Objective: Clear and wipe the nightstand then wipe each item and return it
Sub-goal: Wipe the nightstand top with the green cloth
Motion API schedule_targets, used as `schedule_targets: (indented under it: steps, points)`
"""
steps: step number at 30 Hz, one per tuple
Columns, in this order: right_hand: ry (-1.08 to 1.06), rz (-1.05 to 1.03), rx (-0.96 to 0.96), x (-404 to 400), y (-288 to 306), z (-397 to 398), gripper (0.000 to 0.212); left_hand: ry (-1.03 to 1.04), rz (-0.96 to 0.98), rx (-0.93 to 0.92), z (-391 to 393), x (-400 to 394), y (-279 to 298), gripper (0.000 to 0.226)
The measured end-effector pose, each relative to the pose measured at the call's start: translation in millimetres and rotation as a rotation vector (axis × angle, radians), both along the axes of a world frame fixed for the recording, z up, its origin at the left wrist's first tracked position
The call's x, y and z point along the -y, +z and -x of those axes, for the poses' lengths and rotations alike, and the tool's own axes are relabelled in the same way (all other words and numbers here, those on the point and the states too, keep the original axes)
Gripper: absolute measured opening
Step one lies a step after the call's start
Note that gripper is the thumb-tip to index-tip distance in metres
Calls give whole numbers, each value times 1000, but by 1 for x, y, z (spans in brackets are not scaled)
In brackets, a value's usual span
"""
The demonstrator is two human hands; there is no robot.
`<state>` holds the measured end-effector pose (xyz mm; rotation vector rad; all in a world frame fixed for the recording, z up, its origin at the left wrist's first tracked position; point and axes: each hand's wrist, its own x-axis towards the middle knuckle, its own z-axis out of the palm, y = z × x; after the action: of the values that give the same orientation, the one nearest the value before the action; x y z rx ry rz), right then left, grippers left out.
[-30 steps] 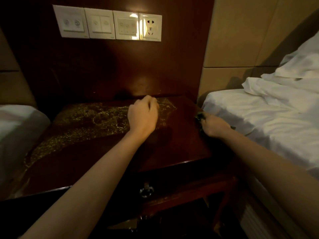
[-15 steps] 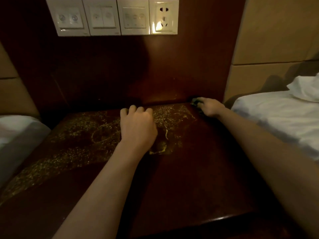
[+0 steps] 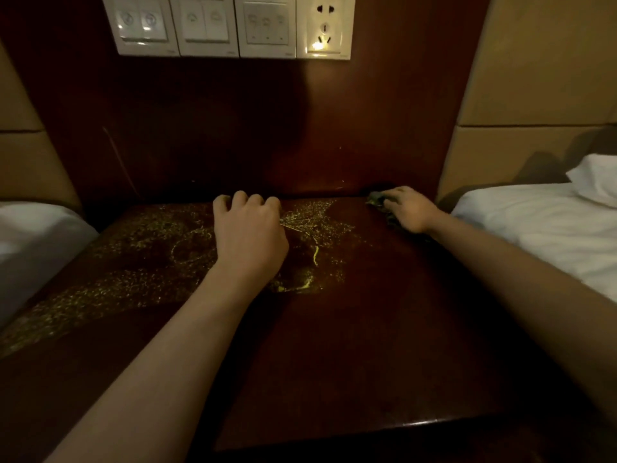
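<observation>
Dim warm light is falling across the dark wooden nightstand (image 3: pixel 334 345), its surface sitting between two white beds, with a row of switches (image 3: pixel 230 25) on the panel behind. Nothing is standing on the surface, so clearing looks done and the wiping is under way — glittering wet streaks (image 3: pixel 310 225) are spreading from the middle toward the left edge.

The right hand (image 3: pixel 405 210) is working at the far right corner, against the back panel. Its grip is curling around a dark cloth (image 3: pixel 375 198), a bunched bit of which is poking out just beyond the fingertips; the rest is hiding beneath the palm. The left hand (image 3: pixel 248 235) is resting well to the left of that grip, knuckles up, fingers curled under, holding nothing that I can make out.

The cloth is looking soft, light and limp — probably damp, judging by the streaks. It should be crumpling to any hold, so a loose bunch under the palm with fingers pressing flat is likely suiting it better than a pinch at one edge, which would let it trail. The lacquered top looks slick when wet, so the cloth may skate unless pressed down.
</observation>
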<state>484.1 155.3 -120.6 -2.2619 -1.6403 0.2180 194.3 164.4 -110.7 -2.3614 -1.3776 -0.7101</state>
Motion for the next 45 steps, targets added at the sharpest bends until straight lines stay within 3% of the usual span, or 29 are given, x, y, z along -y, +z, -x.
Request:
schedule_targets:
  steps: [4,9,15,19,21,27,33,38,45]
  points:
    - [-61,19,-25,-10,-4,32,39,13,-8,0,-1,-1,-1,30]
    - [296,10,-36,37,-7,81,41,24,34,-3,1,1,-2,33]
    - [-268,81,54,15,0,-6,24,18,31,-11,0,2,-3,35]
    - [-438,40,-19,-11,-1,-12,19,3,0,1,-3,-1,-3,34]
    - [-388,-5,25,-16,2,5,29,6,1,10,-4,-2,-3,33]
    - [126,-57,33,5,-12,72,44,-20,54,29,-4,0,-3,34]
    - [-195,-135,16,-37,-4,53,39,80,64,153,15,-19,-4,31]
    - [-225,-175,104,-75,-7,71,36,86,50,181,20,-25,-1,34]
    - [378,-151,-60,-68,-3,94,34,126,53,191,23,-24,4,34]
